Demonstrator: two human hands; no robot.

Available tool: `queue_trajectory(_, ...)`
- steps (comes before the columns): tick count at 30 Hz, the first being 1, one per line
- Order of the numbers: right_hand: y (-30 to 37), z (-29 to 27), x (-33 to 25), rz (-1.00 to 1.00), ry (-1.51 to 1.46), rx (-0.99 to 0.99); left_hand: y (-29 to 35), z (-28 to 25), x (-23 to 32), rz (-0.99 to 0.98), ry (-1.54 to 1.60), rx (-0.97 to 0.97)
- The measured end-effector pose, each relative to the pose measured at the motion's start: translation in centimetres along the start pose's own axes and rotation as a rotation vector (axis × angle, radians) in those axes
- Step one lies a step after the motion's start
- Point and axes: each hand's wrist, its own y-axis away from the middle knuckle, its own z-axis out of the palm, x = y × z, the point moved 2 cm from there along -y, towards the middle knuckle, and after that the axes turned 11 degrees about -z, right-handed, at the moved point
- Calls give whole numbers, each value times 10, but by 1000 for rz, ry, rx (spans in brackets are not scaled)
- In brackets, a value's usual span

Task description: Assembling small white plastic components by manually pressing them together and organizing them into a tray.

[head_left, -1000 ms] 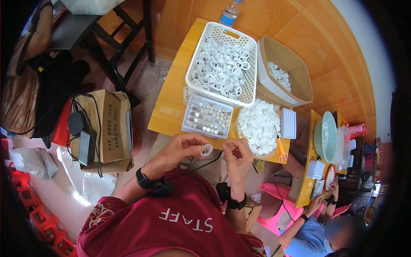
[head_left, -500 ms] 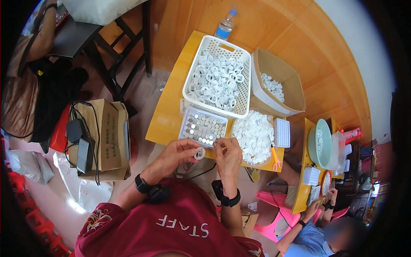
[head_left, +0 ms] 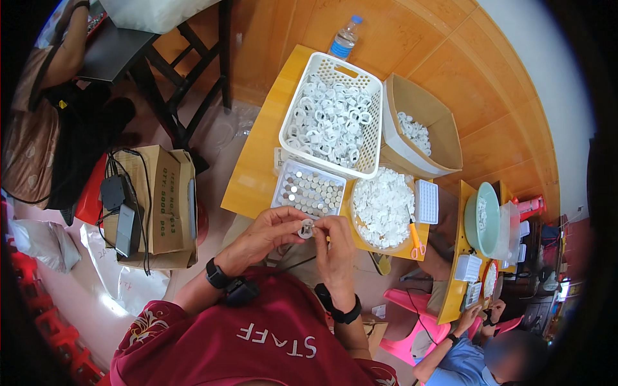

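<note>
Between the thumb and fingers of my left hand (head_left: 261,237) is a small round whitish plastic piece (head_left: 306,228) with a darker middle. My right hand (head_left: 337,248) is closed in a pinch against the right side of this piece; anything between its fingertips is hidden. Just beyond both hands lies a shallow clear plastic tray (head_left: 279,184) with rows of silver coin cells (head_left: 312,191). A white perforated basket (head_left: 329,166) behind it is heaped with white ring-shaped plastic parts (head_left: 328,119). Right of the tray, small white pieces (head_left: 385,209) are piled on a round dish.
Orange-handled scissors (head_left: 415,238) lie at the dish's right edge, by a white gridded tray (head_left: 427,201). A cardboard box (head_left: 444,122) and a water bottle (head_left: 345,38) stand at the back. At lower right a co-worker in a blue shirt (head_left: 457,363) sits at another table.
My right hand has moved from the near edge of the coin cell tray in to the round plastic piece. My left hand still holds that piece, now shifted slightly right.
</note>
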Motion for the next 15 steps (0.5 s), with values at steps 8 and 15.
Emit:
queue_trajectory(8,13,9,2,-208,87,81,0,-2,-3,17,20,5)
queue_trajectory(15,13,6,6,-85,-66,102,0,-3,-3,23,-15,-15)
